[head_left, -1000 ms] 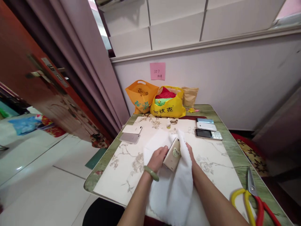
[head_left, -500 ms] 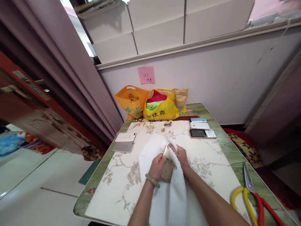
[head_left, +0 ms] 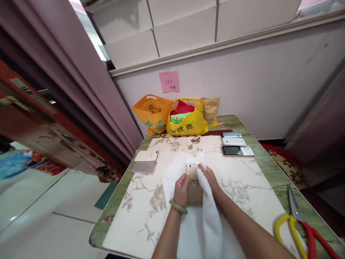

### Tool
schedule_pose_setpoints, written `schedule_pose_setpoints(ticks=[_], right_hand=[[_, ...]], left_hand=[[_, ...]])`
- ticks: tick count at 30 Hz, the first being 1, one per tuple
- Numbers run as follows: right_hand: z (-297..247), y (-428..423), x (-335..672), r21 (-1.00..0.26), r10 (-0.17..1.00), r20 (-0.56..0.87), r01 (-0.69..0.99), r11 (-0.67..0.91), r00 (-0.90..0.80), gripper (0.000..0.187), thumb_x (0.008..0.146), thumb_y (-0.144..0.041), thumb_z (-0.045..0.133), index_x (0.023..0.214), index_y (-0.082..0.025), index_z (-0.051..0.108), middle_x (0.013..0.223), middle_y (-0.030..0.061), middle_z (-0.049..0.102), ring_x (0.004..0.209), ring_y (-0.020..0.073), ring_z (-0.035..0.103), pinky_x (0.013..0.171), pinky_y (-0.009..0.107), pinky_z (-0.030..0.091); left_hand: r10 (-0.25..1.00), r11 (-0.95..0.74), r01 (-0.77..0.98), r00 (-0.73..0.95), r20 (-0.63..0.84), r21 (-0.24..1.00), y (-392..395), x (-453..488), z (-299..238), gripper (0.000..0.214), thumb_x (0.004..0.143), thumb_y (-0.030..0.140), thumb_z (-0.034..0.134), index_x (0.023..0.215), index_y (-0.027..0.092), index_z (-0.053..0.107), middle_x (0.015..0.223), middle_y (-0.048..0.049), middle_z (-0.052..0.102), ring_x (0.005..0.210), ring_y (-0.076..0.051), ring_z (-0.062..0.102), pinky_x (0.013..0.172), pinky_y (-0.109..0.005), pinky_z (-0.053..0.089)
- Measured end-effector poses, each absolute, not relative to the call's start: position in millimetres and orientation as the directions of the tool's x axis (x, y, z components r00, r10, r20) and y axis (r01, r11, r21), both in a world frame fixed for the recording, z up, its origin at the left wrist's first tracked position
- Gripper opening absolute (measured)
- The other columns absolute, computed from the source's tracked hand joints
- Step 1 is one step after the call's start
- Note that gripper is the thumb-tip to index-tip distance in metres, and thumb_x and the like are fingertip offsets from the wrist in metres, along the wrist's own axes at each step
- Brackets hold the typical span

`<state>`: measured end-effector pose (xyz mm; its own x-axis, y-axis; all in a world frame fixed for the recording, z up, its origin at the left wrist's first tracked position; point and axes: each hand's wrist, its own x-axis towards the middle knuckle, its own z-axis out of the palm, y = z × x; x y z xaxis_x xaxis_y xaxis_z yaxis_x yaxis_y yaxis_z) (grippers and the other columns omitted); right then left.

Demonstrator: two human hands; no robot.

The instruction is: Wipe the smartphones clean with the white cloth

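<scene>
Item one: gold smartphone (head_left: 194,196), back facing up, a rounded emblem on it; it lay between the two hands, above the near half of the surface (head_left: 97,227), with white cloth (head_left: 174,171) behind it and a fold along its right edge.

Left hand (head_left: 181,190): closed about the phone's left edge, thumb along the back; green bangle (head_left: 178,207) at the wrist.

Right hand (head_left: 210,177): curled, cloth pinched against the phone's upper right; whether its hidden fingers touched the casing could not be told.

Left of the hands: white smartphone (head_left: 146,155) and grey smartphone (head_left: 144,167), side by side, backs up.

Right, beyond the hands: blue phone (head_left: 232,135), white phone (head_left: 234,141) and keypad phone (head_left: 238,151), in a close row.

Far side: small bottle (head_left: 190,146), orange bag (head_left: 152,112), yellow bag (head_left: 185,126).

Near right corner: scissors (head_left: 295,212), yellow and red handles, blades pointing away from the wearer.

Hazards, as judged: the phone's smooth casing might have slipped on the cloth had the left grip slackened, since the right fingers bore on fabric. The cloth's loose length, hanging toward the wearer, could have snagged under a forearm and tugged the phone askew. A wide sweep of the right arm risked knocking the scissors.
</scene>
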<state>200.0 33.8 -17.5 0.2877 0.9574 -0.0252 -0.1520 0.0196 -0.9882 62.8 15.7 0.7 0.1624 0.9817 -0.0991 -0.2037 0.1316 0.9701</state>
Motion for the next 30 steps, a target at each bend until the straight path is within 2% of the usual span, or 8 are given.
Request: schedule_pose_setpoints(ticks=[3,9,11,14,19,22,25,30], right_hand=[[-14.4,31.3,196.0,-0.983,0.971,-0.019,-0.183,0.025,0.239,0.049,0.07,-0.061,0.068,0.085,-0.015,0.064,0.067,0.0014,0.062,0.06,0.0165,0.053,0.058,0.027,0.044],[-6.2,24.1,194.1,-0.953,0.964,-0.133,-0.297,-0.061,0.23,0.046,0.077,-0.065,0.058,0.07,-0.02,0.051,0.055,-0.0033,0.049,0.052,0.0132,0.043,0.049,0.025,0.035],[-5.0,23.1,190.9,-0.971,0.965,-0.118,-0.229,-0.063,0.234,0.047,0.078,-0.066,0.055,0.069,-0.02,0.05,0.056,-0.0027,0.051,0.054,0.0142,0.045,0.052,0.026,0.037],[-6.0,22.4,184.8,-1.0,0.981,-0.013,-0.031,-0.007,0.194,0.046,0.08,-0.064,0.052,0.072,-0.019,0.055,0.063,-0.0004,0.057,0.062,0.0171,0.051,0.06,0.027,0.04],[-6.8,16.9,181.6,-0.954,0.991,0.133,0.271,0.131,-0.009,0.038,0.088,-0.054,0.045,0.083,-0.02,0.063,0.071,0.0019,0.063,0.069,0.0205,0.057,0.066,0.029,0.04],[-4.7,11.2,184.1,-0.912,0.978,0.16,0.359,0.198,-0.131,0.033,0.089,-0.049,0.046,0.08,-0.021,0.061,0.068,0.0011,0.062,0.066,0.0199,0.056,0.065,0.029,0.039],[-3.0,6.4,184.7,-0.9,0.97,0.154,0.378,0.217,-0.19,0.028,0.086,-0.047,0.052,0.082,-0.021,0.06,0.067,-0.0002,0.062,0.063,0.0182,0.055,0.062,0.028,0.039],[-4.7,5.5,182.3,-0.917,0.984,0.127,0.364,0.164,-0.123,0.028,0.077,-0.047,0.064,0.085,-0.02,0.06,0.066,-0.0017,0.063,0.061,0.0171,0.055,0.06,0.027,0.041]], left_hand=[[0.971,0.124,-0.125,0.218,-0.095,0.984,16.2,62.9,2.1,0.039,0.077,0.052,0.065,0.088,0.014,0.066,0.071,-0.0015,0.064,0.069,-0.016,0.057,0.065,-0.026,0.045],[0.941,0.257,-0.177,0.268,-0.205,0.95,20.8,64.1,3.9,0.039,0.077,0.052,0.066,0.085,0.013,0.067,0.069,-0.0027,0.066,0.062,-0.015,0.058,0.061,-0.025,0.045],[0.957,0.245,-0.24,0.218,-0.194,0.939,20.0,65.7,3.2,0.038,0.076,0.051,0.067,0.082,0.013,0.067,0.07,-0.003,0.067,0.064,-0.015,0.059,0.062,-0.025,0.046],[0.982,0.187,-0.381,0.036,-0.187,0.905,18.7,69.0,1.8,0.04,0.075,0.05,0.069,0.088,0.013,0.069,0.078,-0.0052,0.071,0.071,-0.017,0.064,0.069,-0.027,0.049],[0.905,0.084,-0.636,-0.273,-0.325,0.767,24.2,69.6,-4.0,0.047,0.075,0.053,0.067,0.098,0.012,0.068,0.088,-0.0091,0.073,0.075,-0.021,0.069,0.07,-0.031,0.053],[0.85,0.076,-0.746,-0.298,-0.434,0.661,29.0,67.0,-10.2,0.046,0.079,0.053,0.062,0.101,0.013,0.068,0.092,-0.0105,0.073,0.079,-0.022,0.07,0.075,-0.033,0.054],[0.82,0.078,-0.789,-0.297,-0.489,0.61,30.5,65.6,-14.9,0.046,0.084,0.054,0.055,0.102,0.013,0.067,0.092,-0.0106,0.073,0.08,-0.022,0.07,0.076,-0.035,0.055],[0.899,0.002,-0.81,-0.255,-0.355,0.587,27.4,64.4,-10.8,0.031,0.08,0.039,0.065,0.103,0.019,0.066,0.095,-0.0057,0.073,0.086,-0.02,0.069,0.083,-0.034,0.054]])
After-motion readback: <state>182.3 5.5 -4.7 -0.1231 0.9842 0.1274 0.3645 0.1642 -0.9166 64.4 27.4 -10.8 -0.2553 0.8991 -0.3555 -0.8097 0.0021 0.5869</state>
